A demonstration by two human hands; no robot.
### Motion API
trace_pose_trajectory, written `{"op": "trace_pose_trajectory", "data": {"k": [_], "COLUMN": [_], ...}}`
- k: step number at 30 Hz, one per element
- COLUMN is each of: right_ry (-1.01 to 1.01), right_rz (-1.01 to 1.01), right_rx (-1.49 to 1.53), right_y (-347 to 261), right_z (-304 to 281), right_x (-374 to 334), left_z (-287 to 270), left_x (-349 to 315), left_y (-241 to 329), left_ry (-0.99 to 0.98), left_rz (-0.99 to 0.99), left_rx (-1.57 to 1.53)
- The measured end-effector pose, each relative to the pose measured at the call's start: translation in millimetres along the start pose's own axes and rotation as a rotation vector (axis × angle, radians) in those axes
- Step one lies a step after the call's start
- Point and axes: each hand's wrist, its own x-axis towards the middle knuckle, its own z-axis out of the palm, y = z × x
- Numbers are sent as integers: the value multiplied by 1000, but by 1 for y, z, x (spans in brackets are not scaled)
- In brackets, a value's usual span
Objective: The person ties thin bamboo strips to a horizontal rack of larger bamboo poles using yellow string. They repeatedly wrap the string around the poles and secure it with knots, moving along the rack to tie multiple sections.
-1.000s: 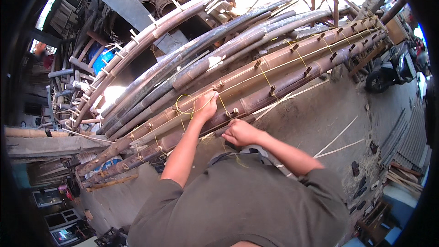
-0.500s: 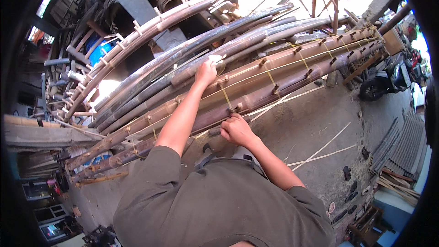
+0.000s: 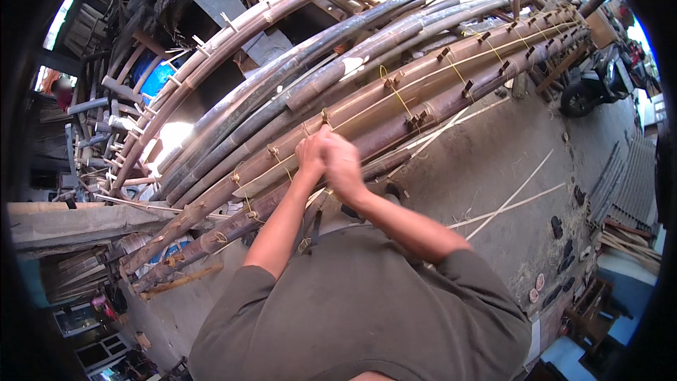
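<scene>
My left hand (image 3: 309, 155) is closed, fingers curled, over the long bamboo frame in front of me. Close against it is my right hand (image 3: 340, 167), smeared by motion, its fingers hard to read. Both are just below a short peg (image 3: 325, 118) with yellow cord around it on the far bamboo pole (image 3: 264, 159). What lies between my fingers is hidden. The near, darker bamboo pole (image 3: 451, 102) runs alongside. Yellow cord (image 3: 402, 101) crosses between the pegged poles, above a split bamboo length (image 3: 374, 116).
Thick bamboo poles (image 3: 296, 53) lie stacked beyond the frame. Behind them curves a bamboo pole with pale pegs (image 3: 236, 32). Thin pale strips (image 3: 511, 201) cross on the concrete floor (image 3: 451, 176). A motorbike (image 3: 599, 88) stands at the right, with corrugated sheets (image 3: 635, 187) nearer me.
My left hand has come back toward me from the far poles. My right hand has left the near pole's peg and moved left and away from me to meet it. The view has shifted.
</scene>
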Motion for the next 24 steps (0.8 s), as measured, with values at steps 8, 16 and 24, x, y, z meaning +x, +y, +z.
{"op": "trace_pose_trajectory", "data": {"k": [8, 16, 24], "right_ry": [-487, -931, -710], "right_rz": [165, -56, -79], "right_rx": [-1043, -810, -973], "right_y": [86, 65, 69], "right_z": [-50, -105, -108], "right_x": [134, -33, -44], "left_z": [-32, -27, -79], "left_x": [3, 1, 110], "left_y": [22, 17, 43], "left_ry": [-62, 104, 253], "left_rz": [-81, -24, -61], "left_rx": [-251, -253, -531]}}
